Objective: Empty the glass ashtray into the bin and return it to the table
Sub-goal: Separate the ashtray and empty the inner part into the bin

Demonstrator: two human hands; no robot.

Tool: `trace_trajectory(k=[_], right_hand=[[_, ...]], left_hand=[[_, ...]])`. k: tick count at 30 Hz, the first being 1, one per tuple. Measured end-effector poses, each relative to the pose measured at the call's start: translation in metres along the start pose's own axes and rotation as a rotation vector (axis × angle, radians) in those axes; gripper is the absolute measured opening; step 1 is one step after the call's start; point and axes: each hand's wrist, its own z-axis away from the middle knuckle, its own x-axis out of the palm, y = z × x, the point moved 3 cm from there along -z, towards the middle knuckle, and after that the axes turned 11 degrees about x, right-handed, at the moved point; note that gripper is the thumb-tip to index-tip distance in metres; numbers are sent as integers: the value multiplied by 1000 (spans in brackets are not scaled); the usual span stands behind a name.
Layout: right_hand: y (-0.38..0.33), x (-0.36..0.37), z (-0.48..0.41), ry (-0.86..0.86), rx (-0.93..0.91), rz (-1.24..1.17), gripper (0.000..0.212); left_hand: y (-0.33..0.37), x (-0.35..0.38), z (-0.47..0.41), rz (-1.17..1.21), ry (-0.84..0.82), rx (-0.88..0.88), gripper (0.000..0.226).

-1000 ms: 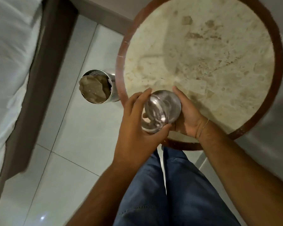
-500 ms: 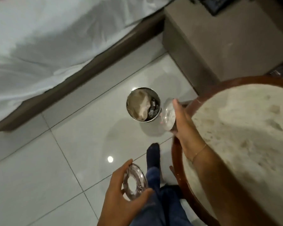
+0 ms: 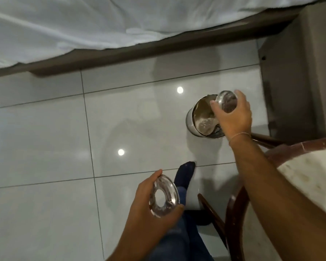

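Ashtray bowl (image 3: pixel 226 102), clear glass, is tipped over the steel bin (image 3: pixel 191 120) on the floor tiles, gripped by the right hand (image 3: pixel 233 117). Left hand (image 3: pixel 151 210) clasps its ring-shaped glass top (image 3: pixel 164 198) near the knee. Emptying looks underway; reassembly and return to the marble table (image 3: pixel 309 178) remain.

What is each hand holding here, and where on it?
The right hand grips the glass ashtray bowl by its rim, tipped over the bin. The left hand holds the glass ring lid by its outer edge.
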Motion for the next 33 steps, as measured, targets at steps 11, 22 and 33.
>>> trace_trajectory(k=[11,22,33], right_hand=[[-1,9,7,-73,-63,133,98],[5,19,5,-166,91,62,92],[9,29,0,-160,158,-109,87]], left_hand=[[-12,13,0,14,42,-32,87],[-7,26,-9,43,34,-55,83],[12,26,-24,14,-13,-37,101]])
